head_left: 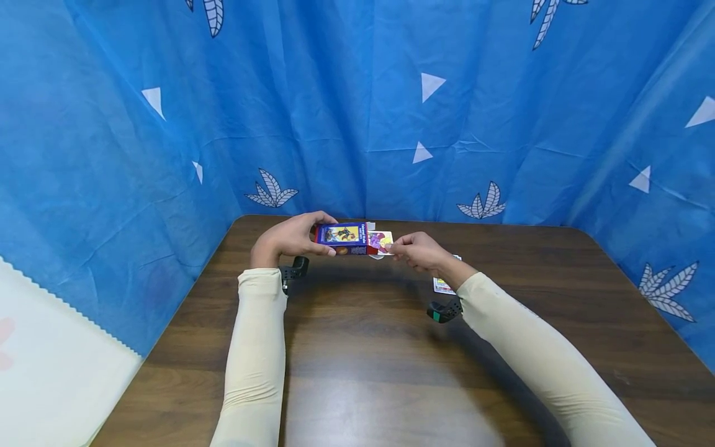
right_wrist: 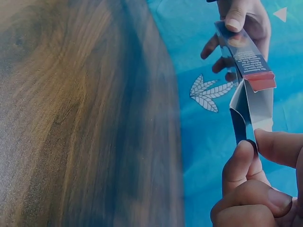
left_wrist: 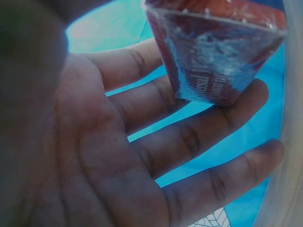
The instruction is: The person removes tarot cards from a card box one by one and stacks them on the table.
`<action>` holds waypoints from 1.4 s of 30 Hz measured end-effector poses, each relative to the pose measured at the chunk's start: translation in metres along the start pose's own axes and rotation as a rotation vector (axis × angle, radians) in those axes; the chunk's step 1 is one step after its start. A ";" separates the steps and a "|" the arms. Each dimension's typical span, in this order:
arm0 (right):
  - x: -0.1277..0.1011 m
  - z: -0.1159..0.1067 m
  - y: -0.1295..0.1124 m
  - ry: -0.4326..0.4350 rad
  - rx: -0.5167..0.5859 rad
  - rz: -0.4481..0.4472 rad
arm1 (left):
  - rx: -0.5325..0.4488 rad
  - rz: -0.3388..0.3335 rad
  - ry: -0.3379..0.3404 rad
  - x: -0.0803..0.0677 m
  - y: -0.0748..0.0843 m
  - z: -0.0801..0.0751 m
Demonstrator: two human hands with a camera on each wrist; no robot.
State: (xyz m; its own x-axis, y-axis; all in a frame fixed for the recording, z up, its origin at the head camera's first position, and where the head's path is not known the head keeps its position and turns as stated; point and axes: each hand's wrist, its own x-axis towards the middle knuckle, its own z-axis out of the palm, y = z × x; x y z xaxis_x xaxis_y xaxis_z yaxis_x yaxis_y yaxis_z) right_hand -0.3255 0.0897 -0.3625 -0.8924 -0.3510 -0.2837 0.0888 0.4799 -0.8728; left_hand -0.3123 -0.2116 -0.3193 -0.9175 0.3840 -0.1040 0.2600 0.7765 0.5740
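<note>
Card box (head_left: pixel 342 238), blue, held above worktop (head_left: pixel 368 347): left hand (head_left: pixel 290 239) fingers clamped round its body to steady it, right hand (head_left: pixel 420 251) fingers pinching its open end flap (right_wrist: pixel 251 111).

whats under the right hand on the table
A card lies flat on the wooden table, partly under the right hand and wrist. Only its lower edge and a corner show; the rest of its face, and whether more cards lie there, is covered.
</note>
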 end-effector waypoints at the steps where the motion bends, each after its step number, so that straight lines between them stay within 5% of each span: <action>1: 0.000 -0.001 0.000 -0.001 0.000 0.000 | 0.002 0.000 0.000 0.000 0.000 0.000; 12: 0.001 -0.020 0.014 0.088 0.034 -0.003 | -0.012 -0.008 -0.001 0.000 -0.001 0.000; 21: 0.001 -0.039 0.026 0.186 0.213 -0.060 | -0.022 0.005 -0.014 0.000 0.000 0.000; 36: 0.006 -0.092 0.077 0.388 -0.073 0.092 | -0.045 0.054 -0.016 -0.001 0.000 0.002; 42: 0.007 -0.104 0.100 0.410 -0.104 0.147 | -0.031 0.058 -0.015 -0.001 0.004 0.001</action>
State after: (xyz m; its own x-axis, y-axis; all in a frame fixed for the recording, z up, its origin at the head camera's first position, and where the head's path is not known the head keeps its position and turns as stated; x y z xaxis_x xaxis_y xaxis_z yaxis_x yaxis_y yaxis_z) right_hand -0.3693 0.2190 -0.4103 -0.9771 0.0650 -0.2028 0.2018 0.5866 -0.7843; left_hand -0.3100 -0.2085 -0.3182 -0.8964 0.4356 -0.0823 0.3026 0.7369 0.6045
